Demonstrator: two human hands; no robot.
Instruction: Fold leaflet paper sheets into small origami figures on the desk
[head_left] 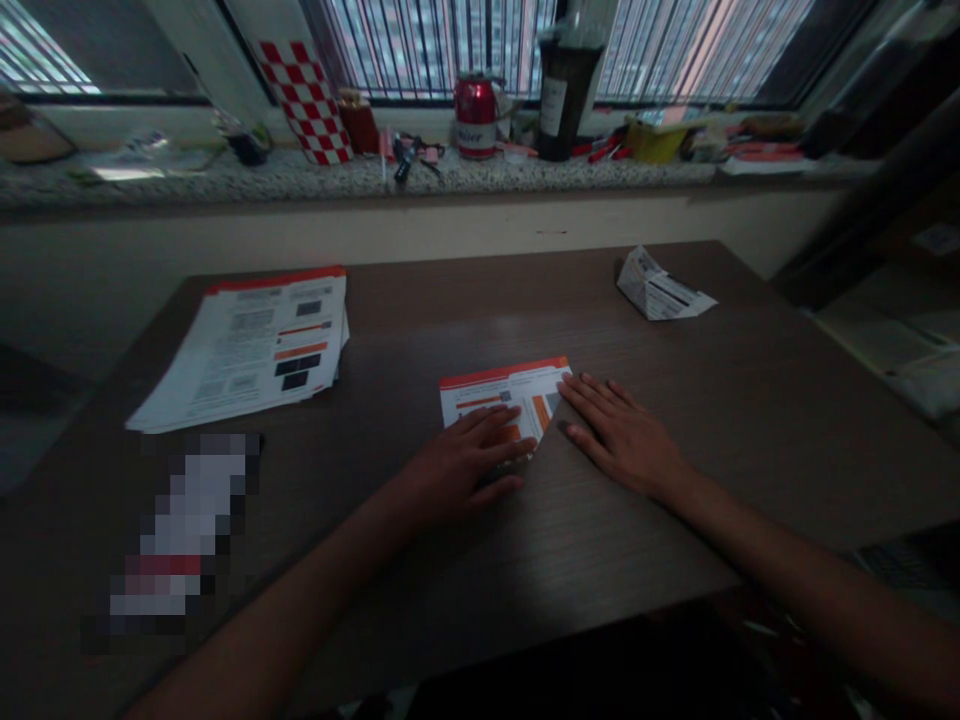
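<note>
The bench [465,310] spreads out in front of me, brown and faintly grained, and behind it runs a speckled stone sill [292,182] crowded with odds and ends. On the left of the bench, toward its far side, I have a stack of sheets [247,350], printed side up, with an orange-red strip along the far edge and a few corners jutting out at the right. Just nearer to me than that stack lies a long thing [180,530] blurred into squares, so I can't tell what it is. My left hand [484,455] is palm down with its fingers stretched out, laid over the printed paper [510,385] at the middle of the bench and gripping nothing. My right hand [622,430] is flat too, fingers extended and holding nothing, its longest fingertips at the paper's right edge and its thumb over bare bench. That paper has an orange-red strip along its far side. On the sill, toward the left, a red-and-white checkered container [306,100] leans a little. Near the bench's far right corner sits a folded paper [660,290], standing up in creases. Farther along the sill are a dark cup [562,95] and, left of it, a red can [475,118].
</note>
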